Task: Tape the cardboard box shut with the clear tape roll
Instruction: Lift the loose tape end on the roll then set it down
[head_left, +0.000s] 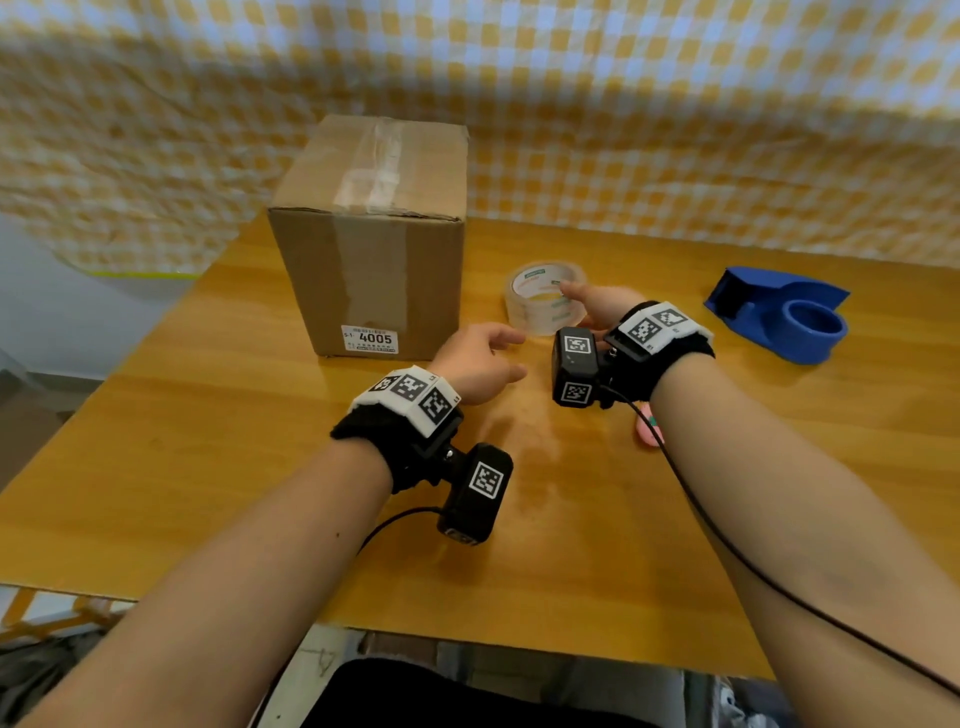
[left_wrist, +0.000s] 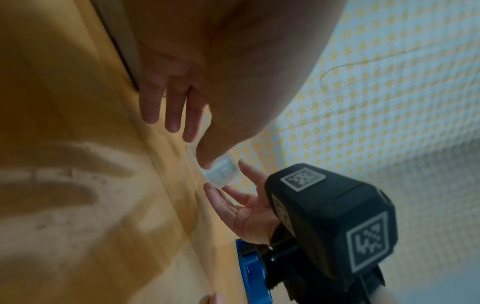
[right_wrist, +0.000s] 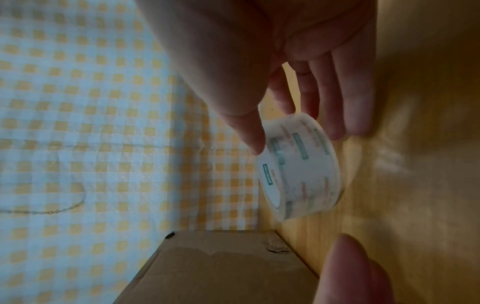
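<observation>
The cardboard box (head_left: 371, 234) stands upright at the back left of the wooden table (head_left: 208, 441), flaps down, with a strip of clear tape along its top seam. The clear tape roll (head_left: 540, 301) lies flat to its right. My right hand (head_left: 582, 301) reaches over the roll (right_wrist: 303, 174): the thumb tip touches the upper rim and the straight fingers lie beside the outer wall. My left hand (head_left: 517, 354) hovers just left of the roll with relaxed fingers and holds nothing. The box's corner (right_wrist: 221, 267) shows below the roll in the right wrist view.
A blue tape dispenser (head_left: 779, 312) sits at the right of the table. A small pink object (head_left: 647, 428) lies under my right forearm. A yellow checked cloth (head_left: 675, 130) hangs behind the table. The table's near edge runs in front of my body.
</observation>
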